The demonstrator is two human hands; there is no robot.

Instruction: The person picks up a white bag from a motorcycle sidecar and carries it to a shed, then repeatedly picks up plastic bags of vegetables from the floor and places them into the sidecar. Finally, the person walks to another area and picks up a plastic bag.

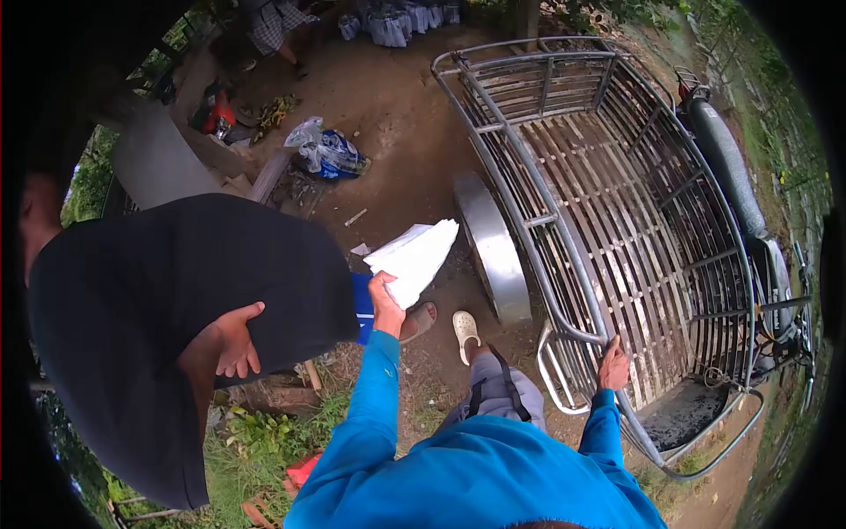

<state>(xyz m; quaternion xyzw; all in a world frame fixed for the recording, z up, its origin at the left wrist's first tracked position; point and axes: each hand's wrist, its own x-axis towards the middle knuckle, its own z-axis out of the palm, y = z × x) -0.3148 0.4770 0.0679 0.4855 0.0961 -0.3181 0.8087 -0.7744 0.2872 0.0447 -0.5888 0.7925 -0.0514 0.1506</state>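
White folded sheets, perhaps paper or sacking (416,257), are gripped in my left hand (385,300), held out in front of me above the dirt. My right hand (614,366) is wrapped round the top metal rail of a large slatted cargo sidecar (608,238). This sidecar has a tubular frame and a slatted floor, with a dark panel at its near end. Close to my left arm stands a person in a dark shirt (189,309), whose own hand (238,339) is spread against the shirt.
A silver wheel fender (493,247) juts from the sidecar's left side. A motorcycle (775,273) is joined along its right. Plastic bags (326,150) lie on the dirt, and more bags (392,22) sit at the back. Another person (275,31) is at the far left.
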